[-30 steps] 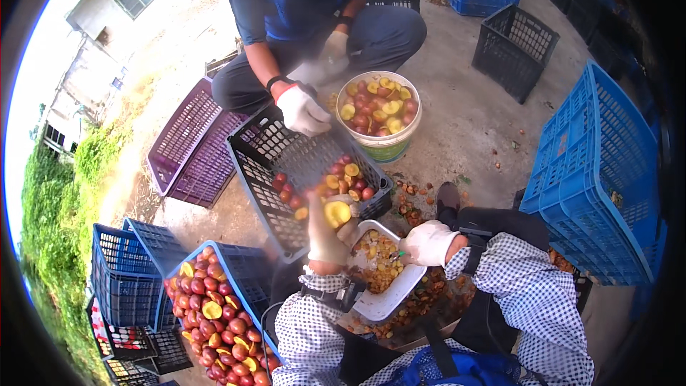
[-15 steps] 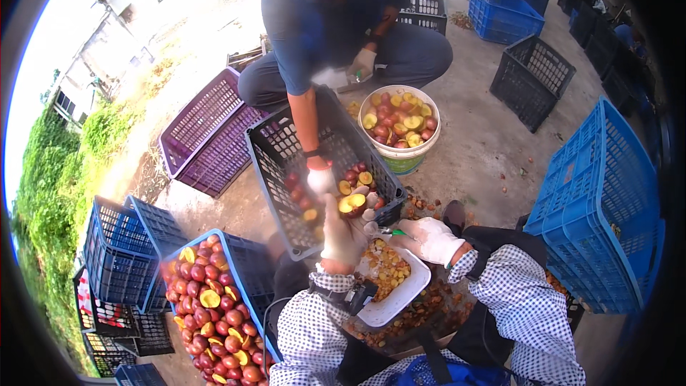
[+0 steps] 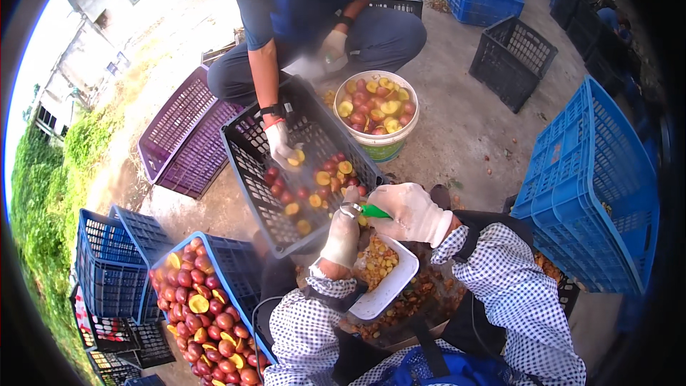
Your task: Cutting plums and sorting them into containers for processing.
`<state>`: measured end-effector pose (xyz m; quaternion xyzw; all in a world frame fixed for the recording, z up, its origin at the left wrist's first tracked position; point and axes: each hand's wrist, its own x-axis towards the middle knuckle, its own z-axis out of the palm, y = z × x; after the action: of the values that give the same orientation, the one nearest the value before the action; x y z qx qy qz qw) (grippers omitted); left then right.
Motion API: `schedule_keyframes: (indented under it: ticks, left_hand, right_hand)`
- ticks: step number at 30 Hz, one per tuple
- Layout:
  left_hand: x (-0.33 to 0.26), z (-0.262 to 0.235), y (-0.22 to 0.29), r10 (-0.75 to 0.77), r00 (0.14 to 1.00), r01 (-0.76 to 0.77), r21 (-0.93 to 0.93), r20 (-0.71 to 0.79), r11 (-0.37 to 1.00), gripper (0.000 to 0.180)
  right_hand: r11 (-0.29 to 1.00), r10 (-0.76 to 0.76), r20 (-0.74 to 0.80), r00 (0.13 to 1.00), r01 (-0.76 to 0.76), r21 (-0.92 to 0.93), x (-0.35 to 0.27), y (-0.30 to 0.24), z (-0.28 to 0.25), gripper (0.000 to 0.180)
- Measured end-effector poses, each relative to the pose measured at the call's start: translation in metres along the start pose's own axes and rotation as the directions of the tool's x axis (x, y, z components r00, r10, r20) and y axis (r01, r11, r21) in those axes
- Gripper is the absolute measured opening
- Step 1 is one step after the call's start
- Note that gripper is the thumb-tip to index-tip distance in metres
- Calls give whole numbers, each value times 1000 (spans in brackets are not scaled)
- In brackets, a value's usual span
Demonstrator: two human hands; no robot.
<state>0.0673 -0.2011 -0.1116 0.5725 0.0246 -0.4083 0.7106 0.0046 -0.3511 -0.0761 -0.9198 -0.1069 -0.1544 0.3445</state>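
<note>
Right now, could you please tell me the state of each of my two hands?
Left hand: gloved, partly hidden; whether open or holding something cannot be told.
Right hand: closed, holding the green-handled metal-loop tool.

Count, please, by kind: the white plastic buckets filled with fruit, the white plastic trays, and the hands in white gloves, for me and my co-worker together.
White round plastic bucket with fruit: 1
White rectangular plastic tray: 1
Hands in white gloves: 4 (your left hand, your right hand, co-worker's right hand, co-worker's left hand)
Total: 6
</note>
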Motion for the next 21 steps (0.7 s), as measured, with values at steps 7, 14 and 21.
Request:
schedule_keyframes:
  ticks: [7, 14, 21]
  left_hand:
    - [-15, -41, 24, -21, 981, 63, -213, 193, 975, 67]
    - [-65, -35, 64, 336, 941, -308, -312, 38, 899, 34]
    - [-225, -84, 22, 643, 643, -613, 224, -416, 758, 32]
  right_hand:
    - [840, 542, 251, 802, -525, -137, 26, -9, -12, 32]
    - [901, 434, 96, 896, -434, -19, -14, 22, 9, 16]
    - [868, 433, 240, 869, -473, 148, -31, 13, 19, 22]
